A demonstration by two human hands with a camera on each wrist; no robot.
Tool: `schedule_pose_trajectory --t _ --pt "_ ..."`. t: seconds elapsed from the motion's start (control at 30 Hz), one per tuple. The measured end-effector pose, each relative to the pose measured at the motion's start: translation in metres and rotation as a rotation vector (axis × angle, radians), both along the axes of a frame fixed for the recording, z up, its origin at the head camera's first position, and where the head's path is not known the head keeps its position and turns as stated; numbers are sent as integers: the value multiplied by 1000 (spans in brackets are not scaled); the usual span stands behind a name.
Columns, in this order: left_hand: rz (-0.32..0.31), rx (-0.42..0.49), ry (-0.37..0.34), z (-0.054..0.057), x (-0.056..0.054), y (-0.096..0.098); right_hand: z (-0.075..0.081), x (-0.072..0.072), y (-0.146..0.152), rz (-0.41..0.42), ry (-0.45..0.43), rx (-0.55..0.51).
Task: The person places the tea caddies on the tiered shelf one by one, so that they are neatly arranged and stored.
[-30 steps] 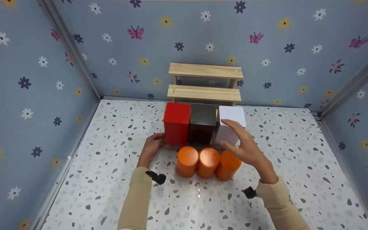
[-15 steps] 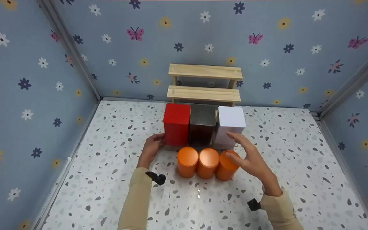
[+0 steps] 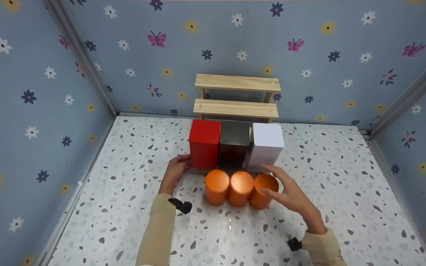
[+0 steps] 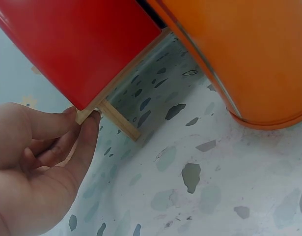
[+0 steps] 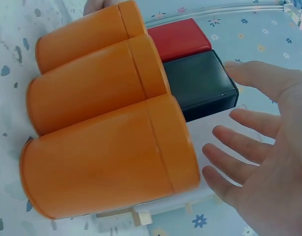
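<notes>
With thumb and fingers, my left hand [image 4: 38, 157] pinches the end of the lowest wooden board [image 4: 86, 114] of a stepped rack, just below a red box-shaped tin [image 3: 204, 144]. My right hand [image 3: 290, 192] is spread, thumb apart from the fingers, over the top of the rightmost orange canister [image 3: 264, 192]; nothing is in its grasp. Two more orange canisters, a left one [image 3: 217, 186] and a middle one [image 3: 240, 188], stand upright in the same row. Behind them, beside the red tin, come a black tin [image 3: 234, 144] and a white tin [image 3: 267, 144].
Two higher steps of the wooden rack [image 3: 235, 108] rise behind the tins, near the patterned back wall [image 3: 235, 37]. Side walls [image 3: 20, 155] flank the speckled tabletop [image 3: 117, 207]. The canisters stand close in front of the tins.
My right hand has come back and down from beside the white tin to over the rightmost orange canister. The left hand keeps its place at the rack's end.
</notes>
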State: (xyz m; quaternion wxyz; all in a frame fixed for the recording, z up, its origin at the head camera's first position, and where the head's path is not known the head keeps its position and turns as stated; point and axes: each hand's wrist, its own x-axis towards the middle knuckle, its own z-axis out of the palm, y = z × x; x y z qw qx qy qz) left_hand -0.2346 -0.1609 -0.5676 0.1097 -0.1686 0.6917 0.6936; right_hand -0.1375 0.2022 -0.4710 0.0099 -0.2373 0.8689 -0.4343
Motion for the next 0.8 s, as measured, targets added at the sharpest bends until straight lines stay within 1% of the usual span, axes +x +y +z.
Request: schedule_pose_trajectory --t 0.07,0.17,0.4,0.57,0.6,0.8 --pt "-2 -11 -2 0 0 0 -6 -1 3 6 -17 9" --pt "1 -20 1 0 0 0 -11 -1 6 15 -29 16" --pt "-2 11 36 0 1 2 -17 1 10 10 -51 32" --pt "-3 8 24 1 1 1 -23 2 9 7 -76 50" --pt "-10 8 13 5 2 1 -24 2 9 3 -80 53" --pt "-12 -16 0 4 1 0 -30 2 9 -34 -140 47"
